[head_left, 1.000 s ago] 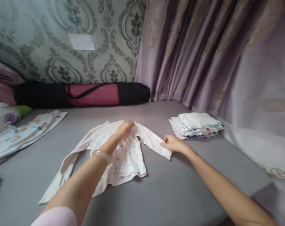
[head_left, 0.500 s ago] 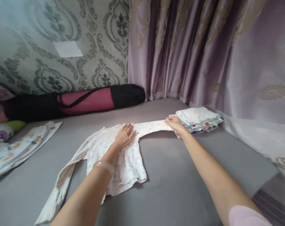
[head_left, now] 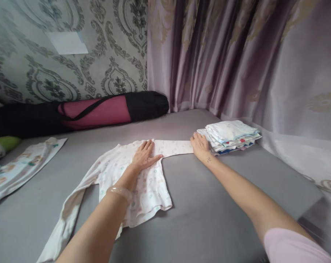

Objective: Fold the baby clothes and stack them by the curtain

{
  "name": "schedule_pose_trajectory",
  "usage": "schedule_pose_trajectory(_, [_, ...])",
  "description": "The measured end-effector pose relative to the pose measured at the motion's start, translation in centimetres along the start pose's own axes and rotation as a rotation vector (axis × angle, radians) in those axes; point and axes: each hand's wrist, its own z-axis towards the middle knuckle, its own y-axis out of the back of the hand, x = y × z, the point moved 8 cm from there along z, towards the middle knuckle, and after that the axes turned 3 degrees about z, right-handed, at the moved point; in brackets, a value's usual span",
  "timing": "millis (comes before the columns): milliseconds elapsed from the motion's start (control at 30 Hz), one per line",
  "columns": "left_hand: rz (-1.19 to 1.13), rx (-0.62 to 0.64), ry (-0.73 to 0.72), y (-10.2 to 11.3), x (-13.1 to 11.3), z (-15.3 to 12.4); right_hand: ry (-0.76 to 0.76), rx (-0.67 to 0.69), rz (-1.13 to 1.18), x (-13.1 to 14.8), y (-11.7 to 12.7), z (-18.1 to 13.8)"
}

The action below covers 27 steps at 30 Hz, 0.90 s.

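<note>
A white long-sleeved shirt (head_left: pixel 151 193) with small pastel prints lies spread on the grey bed sheet (head_left: pixel 209 204). My left hand (head_left: pixel 145 155) rests flat on its upper right part, fingers stretched, thumb out toward the sleeve seam. The right sleeve runs straight out to my right hand (head_left: pixel 199 144), whose curled fingers are closed on the cuff end; the fingertips are partly hidden. Toward the lower left, the other sleeve trails loosely, partly behind my left forearm. Right beside my right hand is a stack of folded clothes (head_left: pixel 231 131).
A printed white garment (head_left: pixel 25 164) lies at the left, near a green and white plush item (head_left: pixel 3 146). Along the patterned wall stretches a long black and maroon bag (head_left: pixel 99 111). Purple curtains (head_left: pixel 214 58) hang behind the stack, down to the bed's edge.
My right hand has turned over and lowered at the cuff, and the sleeve lies straighter. My left thumb has spread outward. The view has shifted slightly.
</note>
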Motion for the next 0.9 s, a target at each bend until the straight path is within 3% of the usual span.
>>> schedule_pose_trajectory(200, [0.002,-0.004,-0.007,0.2,-0.3,-0.1,-0.078,0.067,-0.026,1.3,0.9,1.1])
schedule_pose_trajectory(300, [0.004,-0.008,-0.008,0.2,-0.3,-0.1,0.012,-0.008,0.112,5.6,2.5,1.3])
schedule_pose_trajectory(367, [0.015,-0.002,-0.01,0.3,-0.4,-0.1,0.204,-0.027,0.302,9.9,3.1,1.1])
schedule_pose_trajectory(433, [0.032,0.016,-0.001,0.3,-0.4,-0.1,0.284,0.053,0.462,13.1,2.4,0.8])
schedule_pose_trajectory(500, [0.043,0.034,0.008,0.3,-0.3,-0.1,0.268,0.163,0.566,14.6,1.0,0.6])
schedule_pose_trajectory(667, [0.017,-0.012,-0.008,0.2,-0.2,-0.1,0.208,0.273,0.63,13.2,-1.4,0.1])
schedule_pose_trajectory(900, [0.0,-0.012,0.0,-0.1,0.0,-0.1,0.069,0.322,0.467,5.8,-2.7,-1.6])
